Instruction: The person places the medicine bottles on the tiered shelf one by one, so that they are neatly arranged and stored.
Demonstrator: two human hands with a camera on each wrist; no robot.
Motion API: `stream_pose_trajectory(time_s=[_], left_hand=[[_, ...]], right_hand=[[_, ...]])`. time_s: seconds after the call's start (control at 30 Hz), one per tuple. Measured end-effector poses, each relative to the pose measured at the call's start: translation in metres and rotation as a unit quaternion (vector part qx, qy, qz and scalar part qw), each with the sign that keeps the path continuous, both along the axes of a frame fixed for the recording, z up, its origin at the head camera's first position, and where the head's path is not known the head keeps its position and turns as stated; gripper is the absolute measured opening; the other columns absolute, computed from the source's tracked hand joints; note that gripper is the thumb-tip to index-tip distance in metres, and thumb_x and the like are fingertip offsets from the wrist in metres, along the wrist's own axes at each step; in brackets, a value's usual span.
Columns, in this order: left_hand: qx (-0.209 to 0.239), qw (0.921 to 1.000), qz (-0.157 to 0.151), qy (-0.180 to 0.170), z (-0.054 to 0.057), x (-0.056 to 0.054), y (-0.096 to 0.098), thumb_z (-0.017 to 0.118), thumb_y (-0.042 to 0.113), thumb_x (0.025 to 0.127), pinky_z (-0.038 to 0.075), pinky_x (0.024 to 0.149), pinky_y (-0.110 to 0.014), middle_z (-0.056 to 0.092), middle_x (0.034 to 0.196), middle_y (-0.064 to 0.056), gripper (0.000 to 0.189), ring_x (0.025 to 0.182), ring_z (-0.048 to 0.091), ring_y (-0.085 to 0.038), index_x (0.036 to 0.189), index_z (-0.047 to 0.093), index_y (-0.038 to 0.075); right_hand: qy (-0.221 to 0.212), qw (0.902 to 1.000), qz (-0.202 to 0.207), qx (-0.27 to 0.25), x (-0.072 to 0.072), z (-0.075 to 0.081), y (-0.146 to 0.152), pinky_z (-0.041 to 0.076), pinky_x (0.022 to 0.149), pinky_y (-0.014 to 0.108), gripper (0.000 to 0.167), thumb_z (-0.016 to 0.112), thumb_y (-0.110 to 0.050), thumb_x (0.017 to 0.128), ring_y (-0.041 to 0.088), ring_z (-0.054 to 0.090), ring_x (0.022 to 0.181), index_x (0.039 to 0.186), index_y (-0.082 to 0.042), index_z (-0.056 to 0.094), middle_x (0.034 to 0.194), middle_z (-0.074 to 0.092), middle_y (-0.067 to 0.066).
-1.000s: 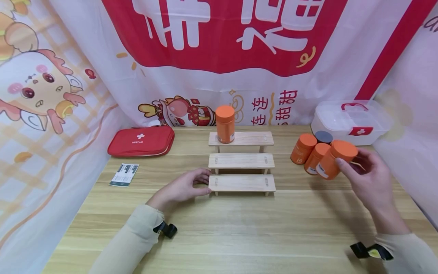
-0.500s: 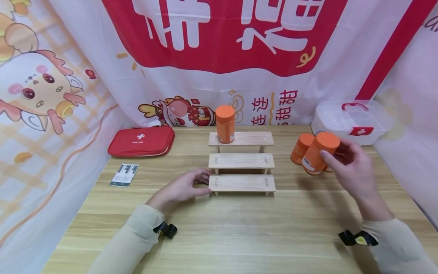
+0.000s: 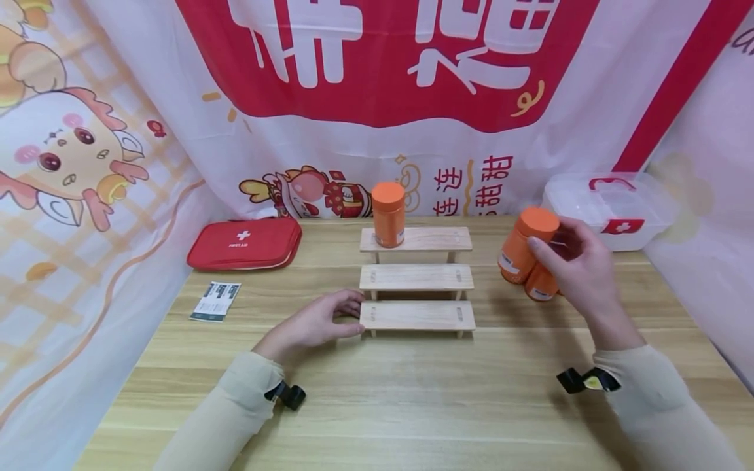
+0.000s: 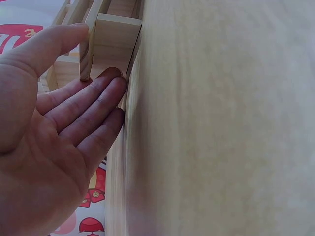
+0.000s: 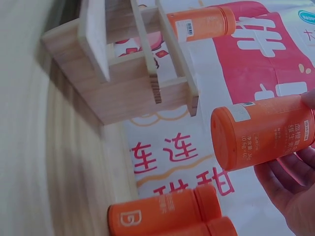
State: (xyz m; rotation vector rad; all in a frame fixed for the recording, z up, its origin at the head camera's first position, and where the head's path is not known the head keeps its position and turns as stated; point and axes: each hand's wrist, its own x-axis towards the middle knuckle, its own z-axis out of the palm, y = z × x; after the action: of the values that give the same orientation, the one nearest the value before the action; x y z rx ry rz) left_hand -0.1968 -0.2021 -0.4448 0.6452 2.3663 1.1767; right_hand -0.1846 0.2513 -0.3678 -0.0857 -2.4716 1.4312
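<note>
My right hand [image 3: 583, 268] holds an orange pill bottle [image 3: 521, 252] with a matching screw cap, its thumb near the cap. In the right wrist view this bottle [image 5: 266, 130] is raised off the table, with a white label near its base. Close under it stands another orange bottle [image 3: 542, 286], partly hidden by the hand. My left hand [image 3: 321, 318] grips the left end of the lowest step of a three-step wooden stand [image 3: 418, 315], thumb at the front corner, fingers behind. On the top step an orange bottle [image 3: 389, 219] stands upright at the left.
A red first aid pouch [image 3: 244, 244] lies at the back left, with a printed card [image 3: 215, 301] in front of it. Behind my right hand is a translucent white box [image 3: 612, 206] with a red clasp. A printed cloth [image 3: 336, 144] hangs behind the table.
My right hand has carried the orange bottle leftward and slightly up, passing over the bottles behind it. My left hand stays at the stand.
</note>
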Motion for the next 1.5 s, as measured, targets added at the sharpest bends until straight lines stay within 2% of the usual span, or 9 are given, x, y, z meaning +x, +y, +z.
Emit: stream_pose_trajectory(time_s=[0.2, 0.47, 0.93, 1.03, 1.27, 1.5], left_hand=[[-0.006, 1.0000, 0.005, -0.001, -0.001, 0.001, -0.001, 0.079, 0.023, 0.100, 0.050, 0.121, -0.052, 0.070, 0.139, -0.010, 0.057, 0.134, 0.064, -0.029, 0.149, 0.056, 0.006], [-0.011, 0.9999, 0.009, -0.004, -0.002, -0.001, -0.001, 0.079, 0.026, 0.100, 0.050, 0.121, -0.051, 0.070, 0.139, -0.007, 0.058, 0.134, 0.064, -0.027, 0.150, 0.056, 0.009], [-0.005, 1.0000, 0.006, -0.001, 0.001, 0.000, -0.002, 0.079, 0.024, 0.100, 0.050, 0.121, -0.051, 0.070, 0.138, -0.008, 0.057, 0.133, 0.065, -0.027, 0.149, 0.056, 0.007], [-0.007, 1.0000, 0.006, 0.003, 0.000, 0.000, -0.002, 0.079, 0.025, 0.100, 0.050, 0.121, -0.051, 0.070, 0.138, -0.008, 0.057, 0.133, 0.065, -0.027, 0.149, 0.056, 0.007], [-0.008, 1.0000, 0.005, 0.003, -0.001, 0.000, -0.002, 0.079, 0.025, 0.100, 0.050, 0.120, -0.051, 0.070, 0.138, -0.007, 0.057, 0.133, 0.065, -0.026, 0.150, 0.056, 0.008], [-0.003, 1.0000, 0.005, 0.002, -0.003, -0.001, -0.003, 0.079, 0.025, 0.100, 0.051, 0.120, -0.051, 0.070, 0.138, -0.008, 0.057, 0.132, 0.065, -0.027, 0.149, 0.056, 0.007]], right_hand=[[0.025, 0.9993, 0.018, -0.021, -0.016, 0.005, -0.015, 0.049, 0.095, 0.003, 0.068, 0.074, -0.044, 0.102, 0.009, 0.057, 0.122, 0.159, -0.016, 0.051, 0.151, 0.061, 0.010], [0.023, 0.9985, 0.033, -0.037, -0.030, 0.015, -0.038, 0.051, 0.096, 0.006, 0.069, 0.075, -0.051, 0.100, 0.011, 0.059, 0.125, 0.157, -0.019, 0.053, 0.150, 0.062, 0.006], [0.068, 0.9927, 0.092, -0.039, -0.053, 0.024, -0.074, 0.053, 0.099, 0.012, 0.063, 0.078, -0.041, 0.100, 0.017, 0.062, 0.123, 0.153, -0.014, 0.057, 0.146, 0.065, 0.010], [0.068, 0.9918, 0.101, -0.038, -0.058, 0.025, -0.080, 0.055, 0.104, 0.018, 0.063, 0.078, -0.040, 0.100, 0.021, 0.063, 0.125, 0.153, -0.013, 0.057, 0.146, 0.065, 0.011], [0.049, 0.9913, 0.118, -0.031, -0.064, 0.024, -0.092, 0.056, 0.117, 0.045, 0.067, 0.078, -0.044, 0.099, 0.027, 0.063, 0.131, 0.155, -0.015, 0.055, 0.148, 0.064, 0.010], [0.035, 0.9892, 0.137, -0.040, -0.070, 0.019, -0.100, 0.055, 0.117, 0.051, 0.067, 0.080, -0.043, 0.099, 0.029, 0.064, 0.130, 0.153, -0.012, 0.057, 0.146, 0.065, 0.012]])
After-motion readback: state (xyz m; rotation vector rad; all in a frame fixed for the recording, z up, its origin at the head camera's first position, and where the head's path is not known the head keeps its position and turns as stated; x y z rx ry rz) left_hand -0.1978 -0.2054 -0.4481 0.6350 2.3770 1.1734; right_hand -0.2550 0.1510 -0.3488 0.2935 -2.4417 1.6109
